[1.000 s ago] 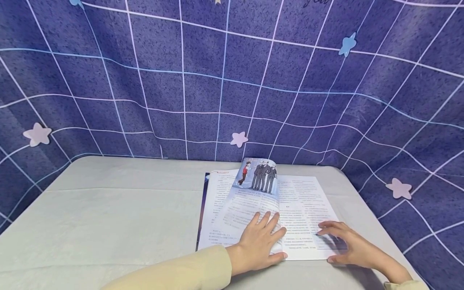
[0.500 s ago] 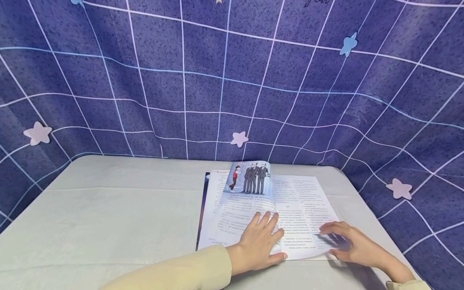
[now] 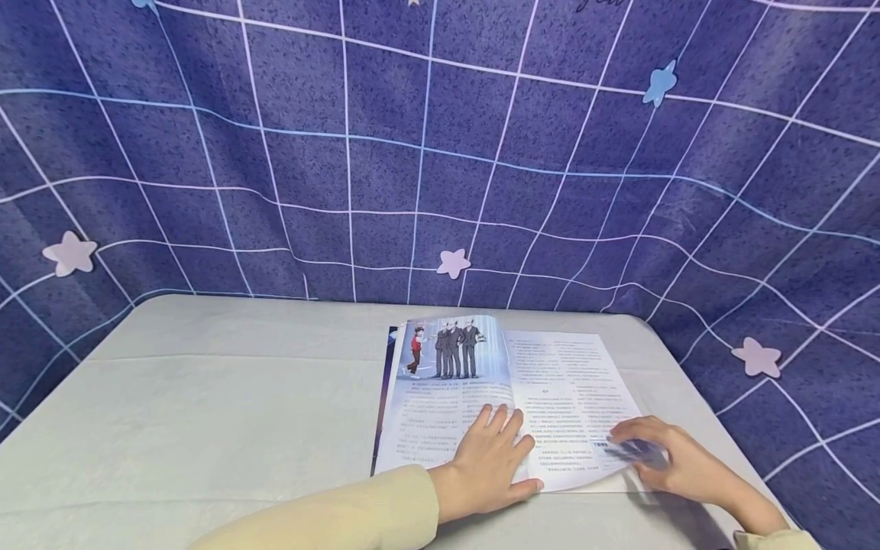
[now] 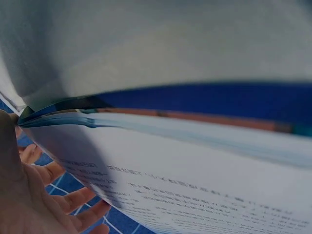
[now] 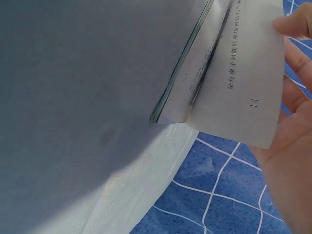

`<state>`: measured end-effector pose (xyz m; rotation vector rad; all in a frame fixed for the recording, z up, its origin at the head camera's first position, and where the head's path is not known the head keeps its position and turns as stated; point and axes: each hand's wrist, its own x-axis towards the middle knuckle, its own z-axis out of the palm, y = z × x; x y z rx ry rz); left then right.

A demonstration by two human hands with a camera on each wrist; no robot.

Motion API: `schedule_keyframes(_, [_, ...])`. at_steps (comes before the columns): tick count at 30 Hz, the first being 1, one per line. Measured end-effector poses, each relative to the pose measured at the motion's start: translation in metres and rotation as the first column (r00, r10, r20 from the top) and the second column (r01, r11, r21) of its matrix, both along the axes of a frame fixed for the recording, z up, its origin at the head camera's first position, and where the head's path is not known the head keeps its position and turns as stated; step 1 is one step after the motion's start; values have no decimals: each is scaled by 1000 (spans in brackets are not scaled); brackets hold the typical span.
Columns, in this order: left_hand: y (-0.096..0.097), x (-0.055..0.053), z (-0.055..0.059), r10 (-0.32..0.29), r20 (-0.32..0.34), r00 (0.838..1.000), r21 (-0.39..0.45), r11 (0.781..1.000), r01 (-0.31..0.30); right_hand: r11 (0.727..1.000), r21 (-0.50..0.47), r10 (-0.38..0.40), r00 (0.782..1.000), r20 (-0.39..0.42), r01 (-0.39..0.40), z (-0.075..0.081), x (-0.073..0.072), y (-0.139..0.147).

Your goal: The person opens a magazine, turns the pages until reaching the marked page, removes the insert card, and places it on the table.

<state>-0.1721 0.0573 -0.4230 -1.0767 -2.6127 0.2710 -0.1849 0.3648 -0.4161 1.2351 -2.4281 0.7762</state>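
An open magazine (image 3: 557, 367) lies on the table, its left page showing a picture (image 3: 447, 347) of figures in dark suits above printed text. My left hand (image 3: 484, 462) rests with fingers spread over the left page beside the fold. At the lower right corner, my right hand (image 3: 681, 462) pinches a page (image 5: 243, 87) between thumb and fingers. That corner is lifted and curves up from the sheets below. In the left wrist view the stacked page edges (image 4: 195, 134) run past the left hand (image 4: 34, 195).
The table (image 3: 227, 412) has a pale grey cloth, with bare cloth to the left of the magazine. Behind and to the right hangs a blue curtain (image 3: 309, 168) with a white grid and stars. A dark cover edge (image 3: 385, 397) shows at the magazine's left.
The illustrated page has fallen leftward and now lies nearly flat. My right hand has lifted the lower right page corner and shifted slightly right. The left hand has hardly moved.
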Motion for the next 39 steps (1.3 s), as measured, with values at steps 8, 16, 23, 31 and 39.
schedule_keyframes(8, [1, 0, -1, 5, 10, 1000, 0, 1000, -5, 998, 7, -66, 997, -40, 67, 8, 2, -2])
schedule_keyframes(16, [2, 2, 1, 6, 44, 999, -8, 1000, -6, 996, 8, -86, 995, -44, 87, 15, 1, -2])
schedule_keyframes(23, [1, 3, 3, 8, 50, 999, -20, 1000, -7, 998, -11, -65, 998, -12, 64, 16, 1, 0])
schedule_keyframes(31, [1, 3, 4, 15, 27, 1000, -31, 999, -14, 999, -11, -39, 999, -5, 39, 15, 1, 2])
schedule_keyframes(39, [1, 4, 5, 12, 8, 1000, -34, 999, -12, 1000, 11, -14, 1000, -2, 14, 17, 1, 3])
